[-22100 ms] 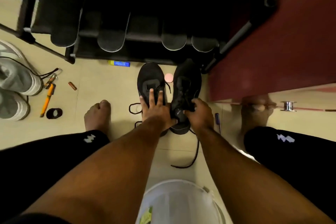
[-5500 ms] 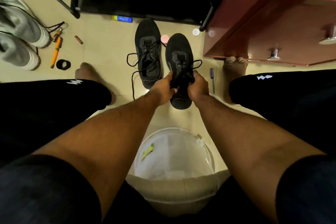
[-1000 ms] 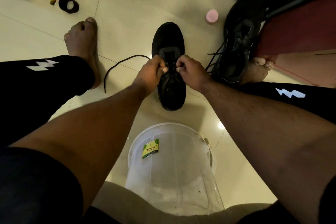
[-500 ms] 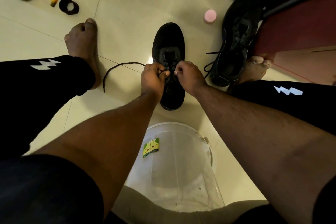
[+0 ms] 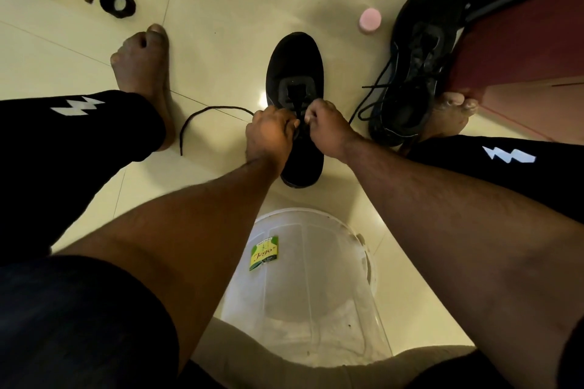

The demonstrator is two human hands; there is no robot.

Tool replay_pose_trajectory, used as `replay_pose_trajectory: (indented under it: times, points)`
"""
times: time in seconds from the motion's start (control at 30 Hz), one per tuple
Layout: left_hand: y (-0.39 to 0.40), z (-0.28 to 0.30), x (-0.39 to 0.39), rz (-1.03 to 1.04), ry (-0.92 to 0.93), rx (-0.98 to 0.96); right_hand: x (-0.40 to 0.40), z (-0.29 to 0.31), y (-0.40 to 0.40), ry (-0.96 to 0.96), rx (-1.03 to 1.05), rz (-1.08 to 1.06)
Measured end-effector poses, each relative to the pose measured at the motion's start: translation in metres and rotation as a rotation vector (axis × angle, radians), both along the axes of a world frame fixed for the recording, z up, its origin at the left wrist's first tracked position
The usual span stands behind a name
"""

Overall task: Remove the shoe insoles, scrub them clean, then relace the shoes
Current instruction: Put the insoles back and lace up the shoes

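pink disc (image 5: pixel 370 19) beside second shoe (image 5: pixel 414 66) (unobstructed)

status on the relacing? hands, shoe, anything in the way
Left hand and right hand both pinching lace over center shoe. Second shoe aside, right. Bucket below, not blocking.
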State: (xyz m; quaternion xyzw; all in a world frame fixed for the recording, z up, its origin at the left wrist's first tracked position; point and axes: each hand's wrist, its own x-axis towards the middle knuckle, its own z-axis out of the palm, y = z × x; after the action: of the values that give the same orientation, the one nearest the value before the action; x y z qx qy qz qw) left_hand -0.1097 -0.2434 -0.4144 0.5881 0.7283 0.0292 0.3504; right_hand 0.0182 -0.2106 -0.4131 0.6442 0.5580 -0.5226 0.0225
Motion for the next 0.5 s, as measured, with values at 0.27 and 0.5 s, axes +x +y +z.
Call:
replay_pose_trajectory:
  times: [0.27,0.5]
  points:
    - [0.008,0.006,0.013,0.013,0.060,-0.177,0.010,0.002,0.003,0.055,-0.083,-0.051]
    - [0.034,0.018,0.001,-0.032,-0.006,-0.481,0.016,-0.003,-0.017,0.086,0.025,-0.226]
